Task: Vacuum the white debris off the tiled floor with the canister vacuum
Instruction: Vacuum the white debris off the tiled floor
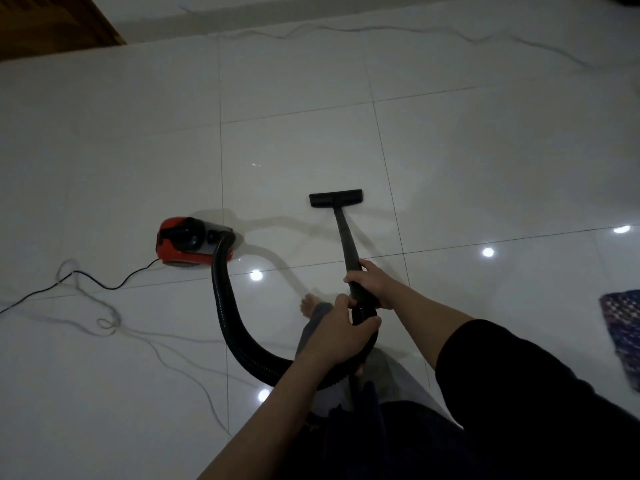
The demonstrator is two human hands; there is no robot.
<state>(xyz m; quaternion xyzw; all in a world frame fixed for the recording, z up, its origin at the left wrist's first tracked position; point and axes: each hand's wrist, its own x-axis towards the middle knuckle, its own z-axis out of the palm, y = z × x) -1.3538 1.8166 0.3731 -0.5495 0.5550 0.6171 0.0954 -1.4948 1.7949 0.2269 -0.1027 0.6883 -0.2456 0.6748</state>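
A red and black canister vacuum [187,242] sits on the glossy white tiled floor [450,150] to my left. Its ribbed black hose [227,317] curves from the canister round to my hands. My left hand [341,332] grips the hose end where it joins the wand. Just ahead of it, my right hand [369,284] grips the dark wand [344,237]. The wand runs forward to the flat black floor nozzle [336,198], which lies on a tile. No white debris shows clearly in this dim view.
The vacuum's black power cord [104,284] trails left across the floor. A patterned mat [623,327] lies at the right edge. A wooden door or cabinet corner [52,22] stands at the top left. My bare foot [308,304] is under my hands. Ceiling lights reflect off the tiles.
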